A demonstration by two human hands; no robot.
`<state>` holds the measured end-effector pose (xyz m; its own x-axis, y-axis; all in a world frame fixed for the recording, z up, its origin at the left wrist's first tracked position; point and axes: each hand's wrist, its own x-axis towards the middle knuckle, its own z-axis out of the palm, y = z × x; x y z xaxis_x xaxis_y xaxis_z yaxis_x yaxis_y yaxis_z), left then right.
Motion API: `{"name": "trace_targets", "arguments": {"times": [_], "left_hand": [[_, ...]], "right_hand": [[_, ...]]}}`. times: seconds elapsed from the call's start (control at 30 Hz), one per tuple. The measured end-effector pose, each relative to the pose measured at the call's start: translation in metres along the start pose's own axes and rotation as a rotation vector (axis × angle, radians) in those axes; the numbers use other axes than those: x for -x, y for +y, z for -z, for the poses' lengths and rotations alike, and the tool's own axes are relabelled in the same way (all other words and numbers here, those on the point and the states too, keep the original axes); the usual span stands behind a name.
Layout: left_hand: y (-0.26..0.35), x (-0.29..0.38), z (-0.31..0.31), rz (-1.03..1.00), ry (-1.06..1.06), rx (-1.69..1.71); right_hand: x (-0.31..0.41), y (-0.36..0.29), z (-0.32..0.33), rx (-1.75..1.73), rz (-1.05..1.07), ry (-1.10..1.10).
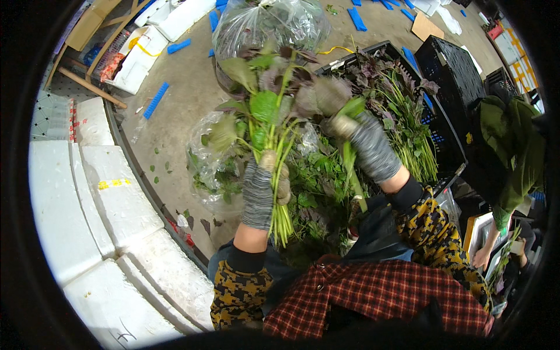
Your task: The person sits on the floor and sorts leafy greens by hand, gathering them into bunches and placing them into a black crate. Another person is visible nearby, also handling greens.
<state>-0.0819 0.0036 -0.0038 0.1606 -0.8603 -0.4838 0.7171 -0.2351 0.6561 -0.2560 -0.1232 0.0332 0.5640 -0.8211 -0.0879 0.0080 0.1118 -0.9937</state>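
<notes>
My left hand [264, 188], in a grey knitted glove, is closed around a bunch of long-stemmed leafy greens [264, 105]; its leaves are green and purple and its pale stems hang below the fist. To the right my right hand [361, 140], in a matching glove and blurred, holds a leafy stem [353, 175] that points down. Beneath and between the hands lies a heap of loose greens [313, 188], partly on clear plastic [214, 175]. Right of my right hand, bunches of purple-leaved greens [393, 100] lie in a black plastic crate [455, 144].
White foam boxes [118, 192] line the left side. A large clear plastic bag of leaves [271, 26] stands ahead on the concrete floor [183, 92], near blue foam strips [155, 100]. Another black crate [450, 65] stands at right. A person's hand [482, 257] shows at lower right.
</notes>
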Motion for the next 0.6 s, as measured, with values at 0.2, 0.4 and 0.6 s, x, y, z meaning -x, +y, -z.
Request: {"name": "trace_targets", "arguments": {"times": [0.2, 0.4, 0.6], "left_hand": [[0.006, -0.018, 0.04, -0.129, -0.674, 0.377], [-0.03, -0.033, 0.071, -0.314, -0.449, 0.033], [-0.036, -0.015, 0.009, -0.372, -0.059, -0.347]], "right_hand": [[0.014, 0.03, -0.012, 1.134, 0.096, -0.729], [0.004, 0.009, -0.01, 0.647, 0.036, -0.275], [-0.003, 0.018, -0.014, 0.063, 0.047, -0.233]]}}
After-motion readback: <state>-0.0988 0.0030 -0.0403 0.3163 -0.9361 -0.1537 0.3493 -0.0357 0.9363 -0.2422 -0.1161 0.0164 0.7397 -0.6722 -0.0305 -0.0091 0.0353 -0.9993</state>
